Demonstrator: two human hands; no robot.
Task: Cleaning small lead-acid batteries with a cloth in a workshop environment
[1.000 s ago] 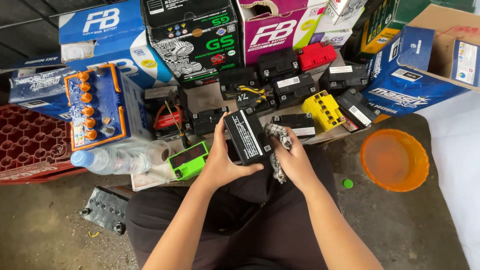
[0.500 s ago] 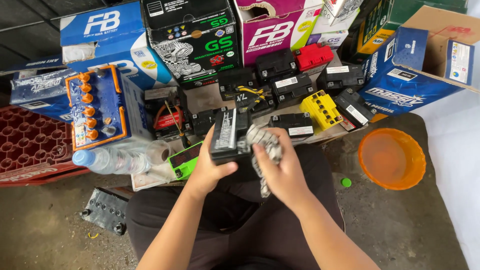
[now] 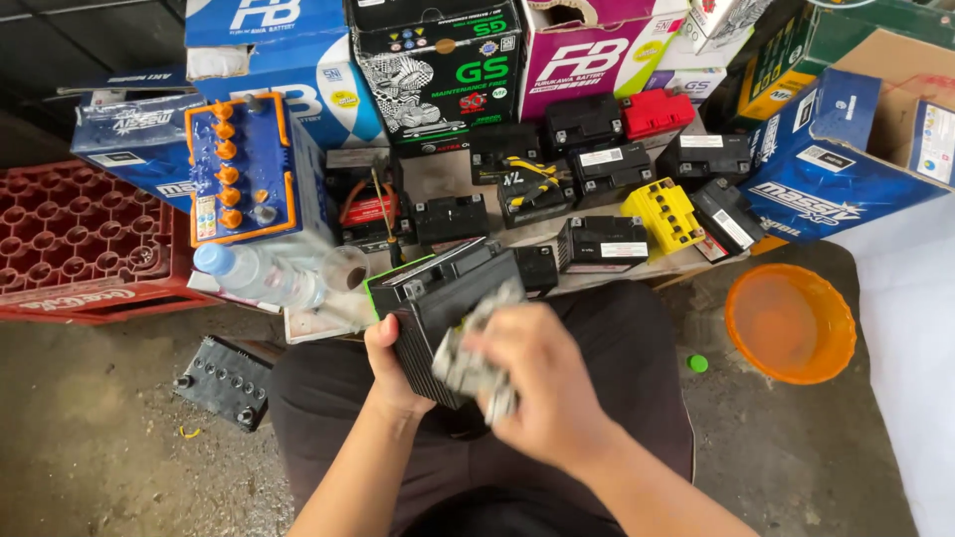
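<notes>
Right grip [image 3: 542,383] now rag-wiping battery [image 3: 448,318].

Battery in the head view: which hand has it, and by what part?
The left hand grips the black battery by its lower side. The right hand presses a grey rag against its face.

Rough concrete floor [image 3: 119,467], red crate [image 3: 80,239] left, boxes stacked at back, daylight.

Both hands raised over the lap, left hand [image 3: 390,370] curled gripping, right hand [image 3: 542,383] closed, blurred
</notes>
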